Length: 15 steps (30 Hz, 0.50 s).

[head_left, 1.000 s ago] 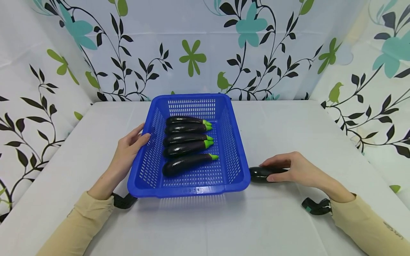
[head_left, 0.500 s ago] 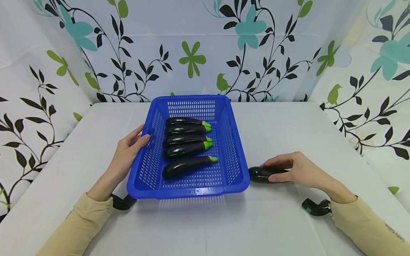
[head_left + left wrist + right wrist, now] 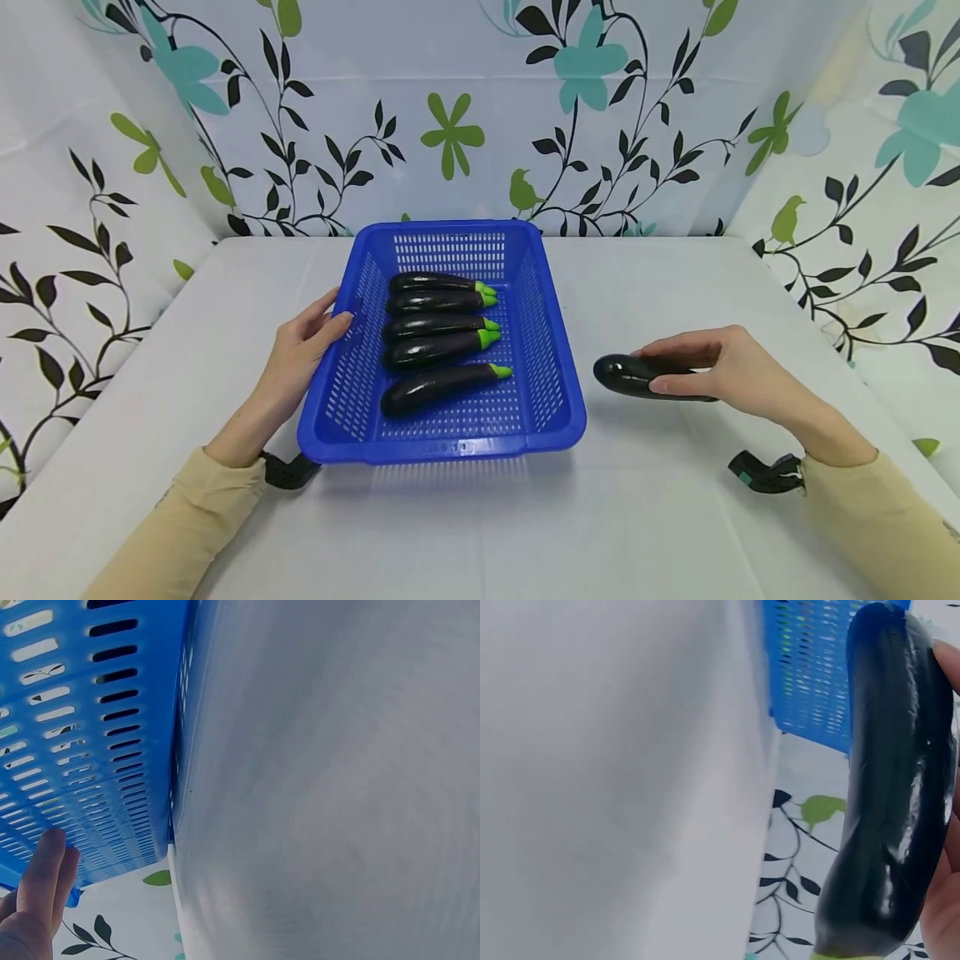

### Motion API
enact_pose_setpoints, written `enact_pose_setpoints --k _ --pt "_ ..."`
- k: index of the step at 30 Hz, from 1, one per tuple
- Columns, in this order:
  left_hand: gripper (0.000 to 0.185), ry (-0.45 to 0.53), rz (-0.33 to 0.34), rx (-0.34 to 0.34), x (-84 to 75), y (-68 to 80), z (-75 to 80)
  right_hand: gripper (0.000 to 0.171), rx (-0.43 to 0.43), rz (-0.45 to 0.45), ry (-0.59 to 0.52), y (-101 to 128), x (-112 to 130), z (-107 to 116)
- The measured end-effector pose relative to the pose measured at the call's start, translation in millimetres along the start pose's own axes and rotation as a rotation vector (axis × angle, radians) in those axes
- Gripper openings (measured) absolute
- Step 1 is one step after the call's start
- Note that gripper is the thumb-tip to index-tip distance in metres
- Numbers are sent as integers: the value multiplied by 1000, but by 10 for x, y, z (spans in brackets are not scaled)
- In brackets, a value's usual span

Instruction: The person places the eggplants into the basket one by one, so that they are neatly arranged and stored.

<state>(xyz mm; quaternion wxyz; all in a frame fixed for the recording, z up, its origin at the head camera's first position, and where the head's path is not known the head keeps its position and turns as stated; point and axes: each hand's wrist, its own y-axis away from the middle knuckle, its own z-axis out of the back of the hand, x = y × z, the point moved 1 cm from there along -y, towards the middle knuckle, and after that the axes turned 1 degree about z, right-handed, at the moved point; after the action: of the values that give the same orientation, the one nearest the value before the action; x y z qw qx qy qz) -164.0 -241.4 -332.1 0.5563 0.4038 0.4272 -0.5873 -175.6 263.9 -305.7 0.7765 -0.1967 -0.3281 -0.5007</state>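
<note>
White table (image 3: 645, 517) with a matte cloth-like top, lightly creased. Floral curtain (image 3: 450, 125) wraps three sides: teal flowers, green leaves, black vines (a green bird motif at the back and right). Black wrist straps (image 3: 765, 472) sit on the table near the front edge, one per side

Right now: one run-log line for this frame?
left hand: resting on blue basket rim | right hand: gripping eggplant, off table | basket: five eggplants
</note>
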Motion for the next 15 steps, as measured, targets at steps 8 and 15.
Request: enact_pose_setpoints --k 8,15 --pt "69 12 7 -1 -3 5 6 42 -16 -9 -6 -132 265 176" --pt "69 15 13 -1 -4 -6 -6 41 12 37 -38 -296 580 161"
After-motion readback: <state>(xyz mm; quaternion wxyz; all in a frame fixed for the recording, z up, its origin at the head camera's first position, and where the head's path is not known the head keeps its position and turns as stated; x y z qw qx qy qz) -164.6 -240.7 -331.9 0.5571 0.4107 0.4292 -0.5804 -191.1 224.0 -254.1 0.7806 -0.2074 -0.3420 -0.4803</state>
